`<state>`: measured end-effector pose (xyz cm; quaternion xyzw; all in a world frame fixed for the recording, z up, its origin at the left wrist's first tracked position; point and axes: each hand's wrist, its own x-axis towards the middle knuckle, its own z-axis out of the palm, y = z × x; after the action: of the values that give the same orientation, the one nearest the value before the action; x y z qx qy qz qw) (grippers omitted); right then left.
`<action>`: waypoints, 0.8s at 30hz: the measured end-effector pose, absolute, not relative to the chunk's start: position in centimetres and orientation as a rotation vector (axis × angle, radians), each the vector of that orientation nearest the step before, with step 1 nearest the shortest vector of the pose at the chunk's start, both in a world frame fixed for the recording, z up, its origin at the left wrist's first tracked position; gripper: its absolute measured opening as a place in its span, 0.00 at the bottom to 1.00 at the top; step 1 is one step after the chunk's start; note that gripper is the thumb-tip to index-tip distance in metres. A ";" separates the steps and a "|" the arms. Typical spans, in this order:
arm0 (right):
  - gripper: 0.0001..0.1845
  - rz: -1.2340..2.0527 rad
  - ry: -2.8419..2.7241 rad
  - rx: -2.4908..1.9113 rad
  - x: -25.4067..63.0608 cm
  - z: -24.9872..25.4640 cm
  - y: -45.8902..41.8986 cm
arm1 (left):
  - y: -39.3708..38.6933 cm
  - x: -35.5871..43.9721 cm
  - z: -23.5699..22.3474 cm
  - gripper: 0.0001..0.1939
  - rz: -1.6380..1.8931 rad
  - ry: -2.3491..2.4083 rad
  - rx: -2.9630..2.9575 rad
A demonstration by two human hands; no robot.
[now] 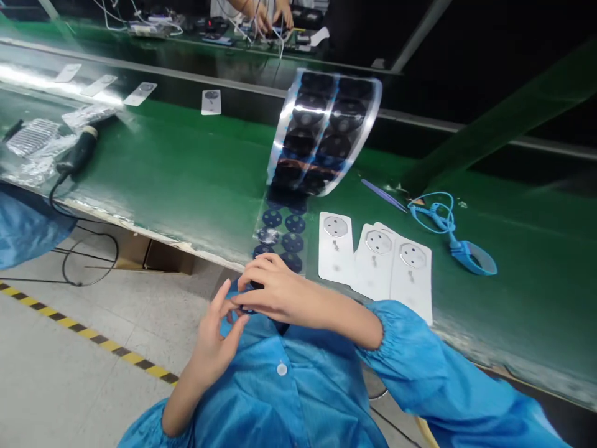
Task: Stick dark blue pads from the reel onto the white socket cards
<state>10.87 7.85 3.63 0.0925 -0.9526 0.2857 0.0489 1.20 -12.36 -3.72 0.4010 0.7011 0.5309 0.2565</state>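
Observation:
My right hand [275, 289] curls its fingers over the near end of a clear backing strip [280, 233] that carries dark round stickers. Its fingertips pinch a small dark piece, likely one sticker. My left hand [217, 336] meets it from below, thumb and forefinger pinched on the same small piece. The strip runs up the green bench into a curled roll of stickers [321, 130]. Three white socket faceplates [377, 261] lie overlapped just right of the strip.
A blue wrist strap with a coiled cord [454, 239] and a thin blue tool [382, 194] lie to the right. Plastic bags and a black handled tool [77, 152] sit at the left. More white plates [211, 101] ride a far conveyor. Another person's hands [273, 15] work opposite.

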 end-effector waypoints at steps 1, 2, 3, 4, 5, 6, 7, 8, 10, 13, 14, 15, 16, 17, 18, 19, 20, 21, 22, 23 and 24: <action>0.11 0.865 -2.899 0.310 10.7 3.9 8.0 | -12.3 1.1 -3.7 0.34 1.434 1.922 1.149; 0.11 0.864 -2.893 0.338 10.6 4.2 8.2 | -12.3 0.9 -3.7 0.34 1.433 1.945 1.208; 0.10 0.865 -2.889 0.364 10.5 4.4 8.4 | -12.2 0.8 -3.7 0.34 1.429 1.968 1.274; 0.09 0.869 -2.889 0.386 10.4 4.6 8.6 | -12.1 0.6 -3.7 0.33 1.426 1.995 1.343; 0.09 0.868 -2.896 0.407 10.3 4.8 8.7 | -12.0 0.5 -3.8 0.33 1.421 2.021 1.412; 0.08 0.853 -2.906 0.431 10.2 4.8 8.9 | -11.9 0.3 -3.8 0.32 1.421 2.043 1.472; 0.09 0.816 -2.916 0.459 10.1 4.9 8.9 | -11.9 0.2 -3.9 0.32 1.420 2.060 1.510; 0.10 0.755 -2.921 0.487 10.1 4.9 9.0 | -11.8 0.0 -3.9 0.32 1.417 2.070 1.522; 0.13 0.589 -2.916 0.527 10.0 5.1 8.9 | -11.8 -0.2 -4.1 0.33 1.409 2.072 1.487; 0.17 0.379 -2.921 0.580 10.1 5.7 8.6 | -12.1 -0.4 -4.6 0.31 1.360 2.074 1.447; 0.17 0.337 -2.931 0.600 10.0 6.0 8.4 | -12.3 -0.5 -4.8 0.31 1.339 2.094 1.456; 0.16 0.304 -2.940 0.617 9.9 6.3 8.3 | -12.4 -0.6 -5.1 0.30 1.316 2.123 1.479; 0.15 0.277 -2.938 0.628 9.8 6.5 8.2 | -12.6 -0.8 -5.3 0.30 1.294 2.159 1.511; 0.14 0.259 -2.931 0.631 9.7 6.6 8.1 | -12.7 -0.9 -5.6 0.31 1.278 2.202 1.543; 0.12 0.246 -2.917 0.632 9.5 6.7 8.1 | -12.9 -1.1 -5.8 0.31 1.258 2.242 1.567; 0.12 0.233 -2.893 0.628 9.4 6.6 8.0 | -13.0 -1.3 -6.1 0.32 1.247 2.272 1.578; 0.12 0.222 -2.865 0.623 9.2 6.4 7.8 | -13.1 -1.4 -6.3 0.33 1.244 2.294 1.561; 0.13 0.214 -2.833 0.620 9.2 6.2 7.7 | -13.3 -1.6 -6.5 0.33 1.253 2.302 1.522; 0.14 0.210 -2.799 0.619 9.2 6.0 7.5 | -13.4 -1.7 -6.7 0.34 1.267 2.290 1.454; 0.15 0.211 -2.765 0.625 9.3 5.8 7.3 | -13.5 -1.7 -6.8 0.34 1.273 2.257 1.366; 0.16 0.218 -2.733 0.639 9.4 5.6 7.1 | -13.6 -1.7 -6.8 0.35 1.280 2.218 1.264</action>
<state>9.39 7.09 5.61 0.2239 -0.9579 0.0766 0.1623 -1.72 -13.57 -6.84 0.4380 0.7688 0.4436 0.1424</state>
